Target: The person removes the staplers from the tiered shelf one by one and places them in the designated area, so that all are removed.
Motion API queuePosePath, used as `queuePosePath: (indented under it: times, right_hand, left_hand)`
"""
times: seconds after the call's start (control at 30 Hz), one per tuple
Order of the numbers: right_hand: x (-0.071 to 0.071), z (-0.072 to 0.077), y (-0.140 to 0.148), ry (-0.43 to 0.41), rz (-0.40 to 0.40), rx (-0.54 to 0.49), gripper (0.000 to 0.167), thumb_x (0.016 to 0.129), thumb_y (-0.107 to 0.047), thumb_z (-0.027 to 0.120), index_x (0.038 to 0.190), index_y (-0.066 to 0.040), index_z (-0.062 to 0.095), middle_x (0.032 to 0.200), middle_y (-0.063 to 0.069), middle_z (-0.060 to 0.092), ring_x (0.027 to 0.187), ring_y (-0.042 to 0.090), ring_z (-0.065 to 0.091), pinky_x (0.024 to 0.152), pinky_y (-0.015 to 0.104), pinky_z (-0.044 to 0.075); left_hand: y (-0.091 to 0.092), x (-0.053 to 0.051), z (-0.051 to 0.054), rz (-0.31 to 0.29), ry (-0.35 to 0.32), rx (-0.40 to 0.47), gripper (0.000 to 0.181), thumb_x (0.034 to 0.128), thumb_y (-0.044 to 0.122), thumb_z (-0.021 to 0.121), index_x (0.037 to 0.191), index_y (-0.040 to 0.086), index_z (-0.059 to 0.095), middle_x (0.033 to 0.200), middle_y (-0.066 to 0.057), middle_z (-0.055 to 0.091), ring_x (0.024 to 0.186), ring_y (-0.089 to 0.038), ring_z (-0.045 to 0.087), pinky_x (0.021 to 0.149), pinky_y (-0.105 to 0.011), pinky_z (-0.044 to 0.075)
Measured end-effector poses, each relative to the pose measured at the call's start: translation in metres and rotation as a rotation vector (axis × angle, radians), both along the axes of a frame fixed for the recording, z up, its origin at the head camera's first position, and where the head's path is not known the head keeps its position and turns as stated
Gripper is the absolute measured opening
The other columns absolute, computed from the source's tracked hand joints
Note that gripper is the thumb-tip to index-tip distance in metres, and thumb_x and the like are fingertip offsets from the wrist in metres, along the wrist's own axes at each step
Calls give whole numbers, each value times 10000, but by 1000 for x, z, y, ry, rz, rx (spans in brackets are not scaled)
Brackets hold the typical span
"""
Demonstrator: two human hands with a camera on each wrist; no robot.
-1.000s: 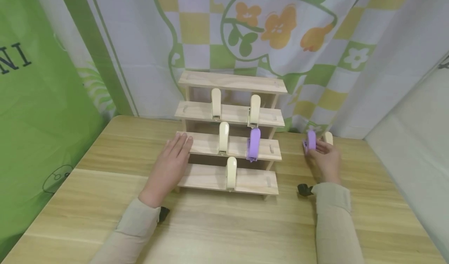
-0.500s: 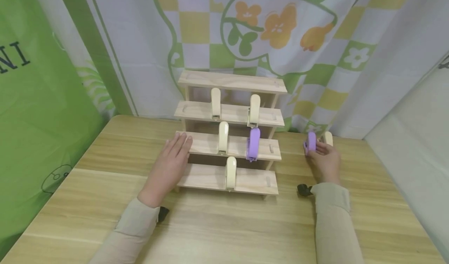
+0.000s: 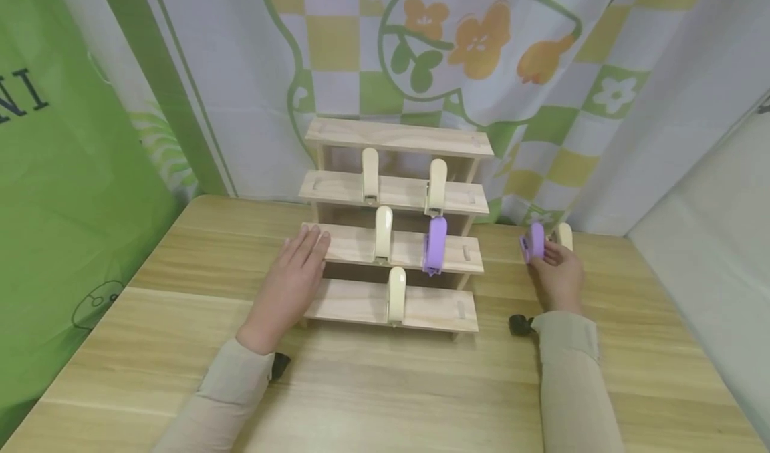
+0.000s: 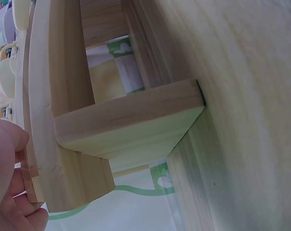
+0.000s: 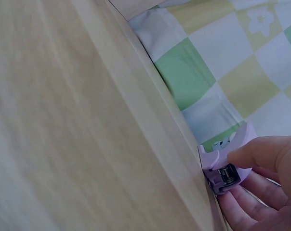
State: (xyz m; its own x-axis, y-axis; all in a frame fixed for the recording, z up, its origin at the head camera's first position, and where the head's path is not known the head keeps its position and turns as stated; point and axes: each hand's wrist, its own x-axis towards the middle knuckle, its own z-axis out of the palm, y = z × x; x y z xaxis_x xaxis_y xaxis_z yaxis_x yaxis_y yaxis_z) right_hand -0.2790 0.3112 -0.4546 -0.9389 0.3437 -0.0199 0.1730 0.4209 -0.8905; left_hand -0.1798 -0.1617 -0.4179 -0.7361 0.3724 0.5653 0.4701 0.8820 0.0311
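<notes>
Right of the rack, near the back edge of the table, the right hand pinched a purple stapler, a cream stapler just beside it. The left hand grasped the left end of the second-lowest shelf; five more staplers sat on the rack.

the purple stapler-like tool is pinched in the right hand near the far edge of the surface; the four-tier wooden rack stands upright.
</notes>
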Motion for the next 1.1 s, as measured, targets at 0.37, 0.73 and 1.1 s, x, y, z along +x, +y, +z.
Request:
queuePosePath:
  times: [0.37,0.73,1.1]
  right_hand:
    - [-2,0,2,14,-38,-13,525,945,-1,639,1452,8,502,1418,219,568,1277,309,581,1058,314,507]
    - [6,30,-14,127,-94,117,415,970,-124,623,1365,-1,600,1317,169,653,1130,213,620,999,294,537]
    - [21,70,-54,322,-91,29,341,953,-103,610,1278,-12,659,1178,71,692,1020,58,604,986,258,520]
  left_hand:
    - [0,-1,-1,-12,34,5,489,973,59,635,1425,-78,507,1472,-290,480,1388,-458,436,1106,-607,406]
    - [0,-1,-1,-6,31,3,495,972,58,639,1430,-73,505,1473,-285,483,1390,-452,436,1122,-599,384]
    - [0,0,0,-6,33,10,492,958,47,657,1413,-80,520,1450,-296,501,1373,-464,452,1093,-617,418]
